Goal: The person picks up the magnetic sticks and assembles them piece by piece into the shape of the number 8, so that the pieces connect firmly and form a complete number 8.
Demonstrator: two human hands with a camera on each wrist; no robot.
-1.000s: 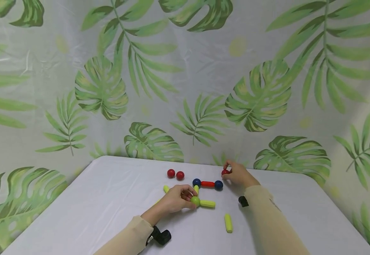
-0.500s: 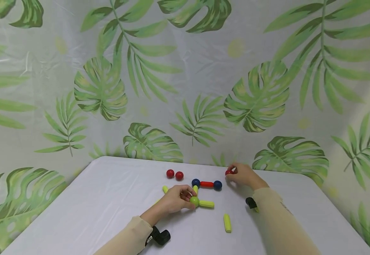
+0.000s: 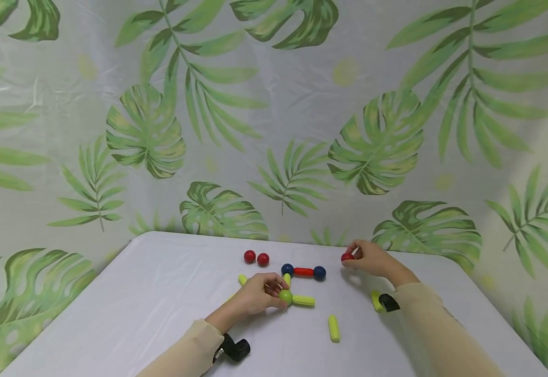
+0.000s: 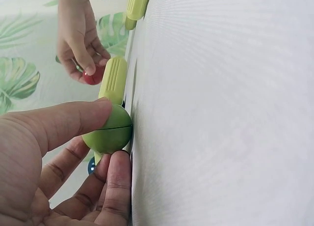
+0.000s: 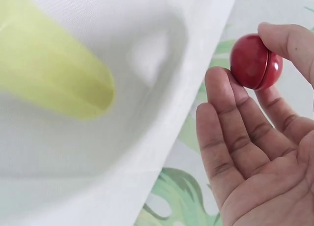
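Observation:
My left hand (image 3: 257, 294) pinches a green ball (image 3: 286, 297) between thumb and fingers, low over the white table. From that ball one yellow-green rod (image 3: 304, 301) points right and another yellow-green rod (image 3: 287, 281) runs back to a blue ball (image 3: 287, 269). A red rod (image 3: 304, 272) links this to a second blue ball (image 3: 319, 273). Near the far edge, my right hand (image 3: 373, 259) holds a red ball (image 5: 255, 62) by thumb and fingertips. In the right wrist view a groove circles that ball, and the other fingers are loosely bent.
Two red balls (image 3: 256, 258) sit at the back, left of the joined pieces. Loose yellow-green rods lie around: one in front (image 3: 333, 328), one by the right wrist (image 3: 376, 301), one partly behind the left hand (image 3: 242, 279). A leaf-patterned curtain (image 3: 227, 131) hangs behind the table (image 3: 113, 309).
My right hand has moved right with the red ball, away from the blue balls, and a yellow-green rod has come into view by its wrist. The left hand keeps its hold on the green ball.

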